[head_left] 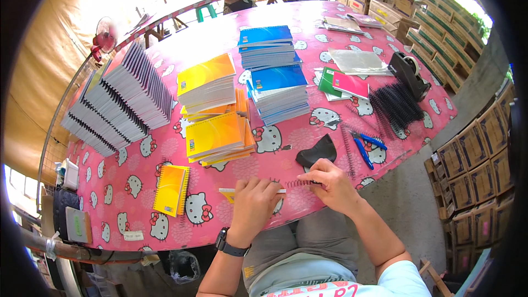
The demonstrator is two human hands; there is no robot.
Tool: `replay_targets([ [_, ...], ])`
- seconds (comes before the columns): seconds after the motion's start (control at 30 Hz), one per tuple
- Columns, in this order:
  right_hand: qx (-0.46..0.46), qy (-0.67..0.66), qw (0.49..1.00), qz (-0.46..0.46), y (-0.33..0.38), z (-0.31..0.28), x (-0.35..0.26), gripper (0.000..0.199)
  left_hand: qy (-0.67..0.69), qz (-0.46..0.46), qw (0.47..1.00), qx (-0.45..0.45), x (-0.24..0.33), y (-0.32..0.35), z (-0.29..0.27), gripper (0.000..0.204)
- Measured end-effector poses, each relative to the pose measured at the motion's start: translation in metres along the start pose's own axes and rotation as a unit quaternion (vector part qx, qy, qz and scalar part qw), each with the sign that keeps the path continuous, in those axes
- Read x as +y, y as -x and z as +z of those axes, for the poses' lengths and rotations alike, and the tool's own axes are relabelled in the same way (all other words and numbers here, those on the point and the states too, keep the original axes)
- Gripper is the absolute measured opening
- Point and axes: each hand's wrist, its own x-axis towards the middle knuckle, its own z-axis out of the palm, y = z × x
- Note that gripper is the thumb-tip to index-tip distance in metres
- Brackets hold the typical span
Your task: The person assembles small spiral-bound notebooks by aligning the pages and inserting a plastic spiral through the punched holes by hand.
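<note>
Near the middle of the table's near edge, I have a yellow-covered notebook turned almost edge-on, and a black spiral coil stretches from it toward my right side. I think the pages could slip out of line if my left hand loosens, and then the coil may miss some holes. If I push unevenly, it may also bend, or catch on the black pouch just beyond it.

My left hand lies palm down over the notebook, with the fingers closed around it. My right hand comes from the table's right side, with the wrist bent inward; its thumb and forefinger are nearly closed, pinching the coil. How firmly they press, I cannot tell.
</note>
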Motion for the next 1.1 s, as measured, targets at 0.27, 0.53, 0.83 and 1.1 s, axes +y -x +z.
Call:
replay_targets([
  [0.27, -0.185, -0.032, 0.982, -0.022, -0.007, -0.008, 0.012, 0.028, 0.002, 0.0, 1.0, -0.007, 0.003, 0.0, -0.003, 0.018],
  [0.53, 0.097, 0.211, 0.971, 0.066, -0.02, -0.011, 0.04, 0.046, 0.016, -0.013, 1.0, -0.014, 0.004, 0.007, -0.003, 0.024],
  [0.83, 0.06, 0.27, 0.957, 0.092, -0.02, 0.007, 0.061, 0.056, 0.005, -0.023, 0.998, -0.062, 0.0, 0.013, -0.003, 0.022],
  [1.1, 0.008, 0.281, 0.958, 0.054, -0.005, 0.002, 0.057, 0.067, 0.047, 0.032, 0.998, -0.026, -0.008, 0.023, 0.0, 0.026],
])
